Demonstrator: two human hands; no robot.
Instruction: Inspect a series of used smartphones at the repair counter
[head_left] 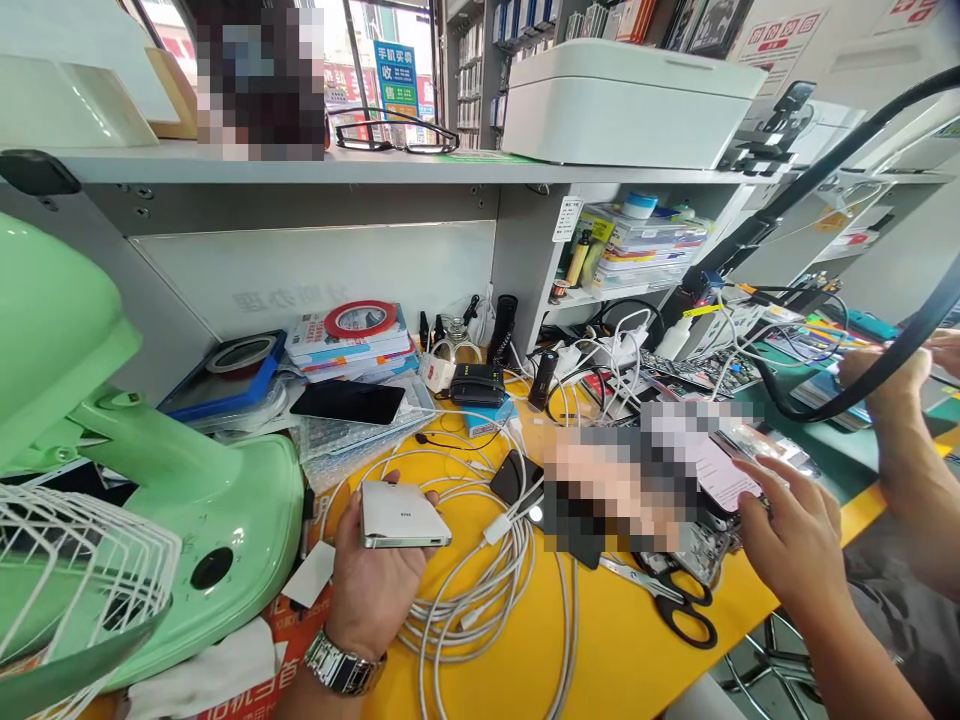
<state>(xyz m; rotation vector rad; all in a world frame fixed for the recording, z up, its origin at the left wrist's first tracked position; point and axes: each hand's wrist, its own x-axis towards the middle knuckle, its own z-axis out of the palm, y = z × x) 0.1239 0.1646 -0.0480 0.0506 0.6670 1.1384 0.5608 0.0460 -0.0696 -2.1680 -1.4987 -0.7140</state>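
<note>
My left hand (pixel 379 580), with a watch on the wrist, has its fingers wrapped round a flat silver-white power bank (pixel 405 515). Small lettering shows on its upper face, and its near edge has a port. At the right, my right hand (pixel 799 535) reaches over a phone (pixel 724 475) with a lit pale screen. Its fingers are apart, with the tips at the screen's right edge, and it holds nothing. Between the hands lies a coiled white cable (pixel 480 600). Scissors with black handles (pixel 679 600) rest near the phone. Blurring hides part of the middle.
A green fan (pixel 247 500) stands at the left. Behind are a black phone (pixel 349 400), red tape (pixel 361 320) on boxes, and tangled chargers (pixel 630 345). A shelf (pixel 375 170) crosses above. A black flexible arm (pixel 847 390) hangs at the right before a co-worker's hand (pixel 885 380).
</note>
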